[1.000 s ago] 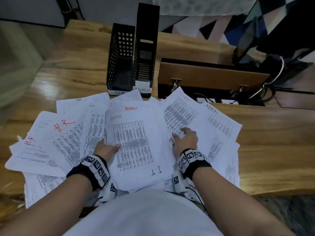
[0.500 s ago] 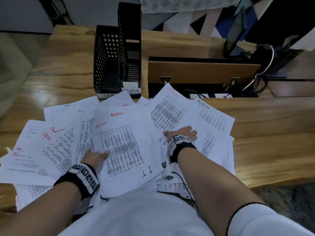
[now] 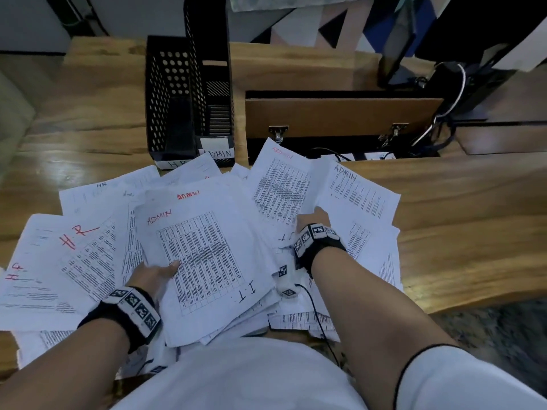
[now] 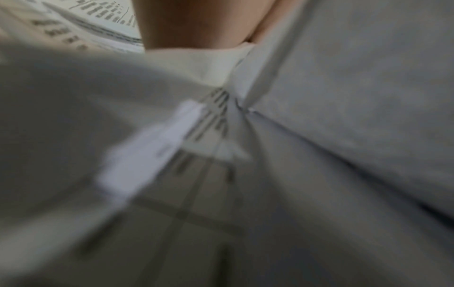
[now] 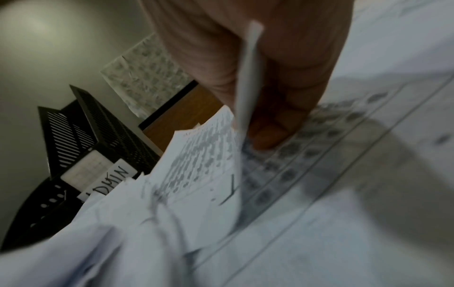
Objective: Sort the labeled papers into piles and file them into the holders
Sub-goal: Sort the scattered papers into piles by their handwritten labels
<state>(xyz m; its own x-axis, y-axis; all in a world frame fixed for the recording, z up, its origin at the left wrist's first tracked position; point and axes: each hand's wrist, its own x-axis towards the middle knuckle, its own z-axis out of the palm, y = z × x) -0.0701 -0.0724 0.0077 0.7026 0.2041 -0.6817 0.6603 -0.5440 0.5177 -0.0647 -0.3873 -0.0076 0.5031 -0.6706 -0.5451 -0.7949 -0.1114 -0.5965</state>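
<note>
Labeled papers [image 3: 207,247] lie fanned across the bench [image 3: 458,232], directly beneath both hands. Left hand [image 3: 154,276] grips the ADMIN-marked sheaf's near edge; right hand [image 3: 313,223] pinches a sheet. Holders [image 3: 189,99] stand beyond the papers, nearer the left hand.

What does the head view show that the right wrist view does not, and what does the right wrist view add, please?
Only the head view shows the left hand gripping the top sheet marked ADMIN and I.T, the H.R sheets at left, and the H.R holder.

Only the right wrist view shows how the right hand grips: a sheet's edge runs between thumb and fingers, so it pinches paper.

Both show the ADMIN holder and the spread papers on the wooden desk.
</note>
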